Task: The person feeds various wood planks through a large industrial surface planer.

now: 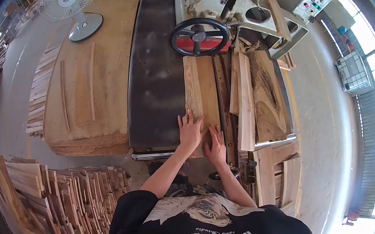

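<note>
A wooden board (207, 84) with a pale, rough left edge lies lengthwise on the dark machine table (153, 84). Its far end reaches under the machine's front, close to the black handwheel (198, 36). My left hand (190, 130) rests on the board's left edge with its fingers spread. Just right of it and nearer to me, my right hand (215, 148) lies on the board's near end, fingers stretched forward. Neither hand is wrapped around anything. A dark rail (225, 107) runs along the board's right side.
Right of the rail lie narrow wood strips (244, 105) and a knotty slab (267, 98). A large wooden table (112, 79) on the left carries a fan (85, 25) and thin strips. Many upright boards (80, 195) are stacked at lower left. A control panel (312, 4) stands at upper right.
</note>
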Tool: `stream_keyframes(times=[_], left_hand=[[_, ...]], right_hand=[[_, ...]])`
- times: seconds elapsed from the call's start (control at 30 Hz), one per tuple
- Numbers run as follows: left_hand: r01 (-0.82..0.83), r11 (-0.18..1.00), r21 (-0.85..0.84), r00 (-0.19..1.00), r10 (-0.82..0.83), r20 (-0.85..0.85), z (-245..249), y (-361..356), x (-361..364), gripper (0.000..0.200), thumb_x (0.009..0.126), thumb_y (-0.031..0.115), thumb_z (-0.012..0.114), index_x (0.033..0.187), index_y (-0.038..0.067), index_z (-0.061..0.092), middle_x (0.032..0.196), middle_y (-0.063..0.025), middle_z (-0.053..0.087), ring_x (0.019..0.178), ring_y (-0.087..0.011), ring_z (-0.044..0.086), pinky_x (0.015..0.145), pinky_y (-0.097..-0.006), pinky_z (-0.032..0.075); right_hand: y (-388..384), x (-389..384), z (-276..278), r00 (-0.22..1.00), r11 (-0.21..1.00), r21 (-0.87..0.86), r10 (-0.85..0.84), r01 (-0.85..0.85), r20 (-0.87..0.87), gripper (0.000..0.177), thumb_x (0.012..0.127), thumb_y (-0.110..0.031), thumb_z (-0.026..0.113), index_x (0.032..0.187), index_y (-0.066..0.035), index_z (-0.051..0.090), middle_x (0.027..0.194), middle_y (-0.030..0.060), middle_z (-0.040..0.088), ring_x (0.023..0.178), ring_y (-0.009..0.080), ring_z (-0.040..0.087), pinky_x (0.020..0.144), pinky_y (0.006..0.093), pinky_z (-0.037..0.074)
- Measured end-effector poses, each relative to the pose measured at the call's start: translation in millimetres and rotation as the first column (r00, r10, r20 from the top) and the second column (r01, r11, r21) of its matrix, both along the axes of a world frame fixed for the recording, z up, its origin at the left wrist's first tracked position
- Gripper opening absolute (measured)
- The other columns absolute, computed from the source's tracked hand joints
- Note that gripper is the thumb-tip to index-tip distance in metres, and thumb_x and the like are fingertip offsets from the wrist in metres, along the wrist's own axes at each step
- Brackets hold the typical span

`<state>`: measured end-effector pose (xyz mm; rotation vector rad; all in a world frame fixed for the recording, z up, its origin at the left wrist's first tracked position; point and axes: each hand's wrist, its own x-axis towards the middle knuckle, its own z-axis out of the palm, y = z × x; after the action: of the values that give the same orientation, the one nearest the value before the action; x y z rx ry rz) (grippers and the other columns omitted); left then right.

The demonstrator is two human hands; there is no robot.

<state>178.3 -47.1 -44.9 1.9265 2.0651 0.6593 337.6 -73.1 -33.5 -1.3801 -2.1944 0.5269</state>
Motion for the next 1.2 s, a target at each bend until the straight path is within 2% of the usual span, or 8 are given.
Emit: stream_keyframes(times=[0.33, 0.47, 0.53, 0.7, 0.83, 0.97, 1.07, 1.2], left_hand=[[0.009, 0.999, 0.046, 1.0, -0.01, 0.021, 12, 60, -16, 0.063, 0.087, 0.032, 0.079, 0.146, 0.019, 0.064, 0.154, -0.0349, 0.047, 0.137, -0.0464, 0.05, 0.123, -0.0627, 0.03], [0.019, 1.0, -0.017, 0.999, -0.019, 0.039, 18, 101, -32, 0.054, 0.084, 0.035, 0.08, 0.134, 0.017, 0.072, 0.15, -0.0337, 0.052, 0.137, -0.045, 0.048, 0.122, -0.0623, 0.029], [0.004, 0.999, -0.033, 0.995, -0.007, -0.095, 14, 115, -36, 0.061, 0.078, 0.04, 0.086, 0.134, 0.022, 0.072, 0.15, -0.0277, 0.053, 0.13, -0.041, 0.051, 0.119, -0.0582, 0.033], [-0.008, 1.0, -0.006, 0.997, 0.009, 0.081, 3, 147, -51, 0.06, 0.079, 0.041, 0.085, 0.135, 0.026, 0.073, 0.157, -0.0259, 0.048, 0.139, -0.0414, 0.047, 0.121, -0.0567, 0.032], [-0.001, 1.0, 0.004, 0.999, 0.001, 0.044, -5, 184, -68, 0.06, 0.077, 0.041, 0.087, 0.135, 0.029, 0.074, 0.157, -0.0205, 0.05, 0.143, -0.0397, 0.046, 0.118, -0.0558, 0.038], [0.139, 0.989, -0.058, 0.972, -0.125, 0.197, -6, 201, -103, 0.062, 0.078, 0.041, 0.086, 0.137, 0.027, 0.072, 0.154, -0.0177, 0.054, 0.143, -0.0391, 0.048, 0.116, -0.057, 0.039], [0.028, 0.99, 0.136, 0.993, -0.043, 0.109, 2, 152, -147, 0.067, 0.083, 0.039, 0.083, 0.146, 0.024, 0.063, 0.157, -0.0209, 0.051, 0.148, -0.0419, 0.044, 0.121, -0.0545, 0.036], [-0.281, 0.955, 0.091, 0.955, 0.27, 0.122, 24, 72, -256, 0.071, 0.085, 0.038, 0.082, 0.149, 0.02, 0.059, 0.159, -0.0248, 0.048, 0.15, -0.0455, 0.041, 0.124, -0.0564, 0.032]], right_hand=[[51, -34, -5, 0.995, 0.981, 0.185, -0.066, 0.051, 0.077, 0.068, 0.095, -0.02, 0.068, 0.154, 0.004, 0.045, 0.158, 0.0259, 0.05, 0.151, 0.0443, 0.043, 0.125, 0.0562, 0.033], [86, -51, -10, 0.993, 0.965, 0.253, -0.096, 0.076, 0.068, 0.065, 0.097, -0.03, 0.068, 0.149, 0.005, 0.052, 0.152, 0.0251, 0.056, 0.147, 0.0443, 0.047, 0.123, 0.0564, 0.036], [100, -57, -7, 0.995, 0.957, 0.284, -0.076, 0.055, 0.061, 0.064, 0.098, -0.033, 0.066, 0.149, 0.005, 0.053, 0.15, 0.0249, 0.058, 0.146, 0.044, 0.049, 0.122, 0.0559, 0.037], [138, -71, -7, 0.993, 0.935, 0.354, -0.056, 0.018, 0.099, 0.06, 0.098, -0.034, 0.063, 0.145, 0.003, 0.057, 0.151, 0.0244, 0.058, 0.145, 0.0433, 0.051, 0.122, 0.0544, 0.039], [168, -86, -8, 0.992, 0.935, 0.351, -0.084, 0.046, 0.093, 0.059, 0.099, -0.039, 0.061, 0.142, 0.001, 0.061, 0.149, 0.0257, 0.059, 0.144, 0.0436, 0.052, 0.121, 0.0555, 0.04], [193, -89, -13, 0.994, 0.927, 0.374, -0.046, 0.006, 0.097, 0.058, 0.096, -0.037, 0.062, 0.139, 0.002, 0.062, 0.15, 0.0256, 0.058, 0.143, 0.0444, 0.051, 0.122, 0.0557, 0.039], [214, -92, -18, 0.995, 0.931, 0.365, -0.031, -0.005, 0.092, 0.057, 0.095, -0.033, 0.064, 0.139, 0.001, 0.061, 0.149, 0.0254, 0.058, 0.144, 0.0444, 0.05, 0.122, 0.055, 0.039], [237, -100, -17, 0.994, 0.92, 0.393, -0.043, -0.002, 0.105, 0.055, 0.093, -0.029, 0.068, 0.14, -0.001, 0.061, 0.149, 0.0237, 0.058, 0.143, 0.0442, 0.051, 0.122, 0.0536, 0.04]])
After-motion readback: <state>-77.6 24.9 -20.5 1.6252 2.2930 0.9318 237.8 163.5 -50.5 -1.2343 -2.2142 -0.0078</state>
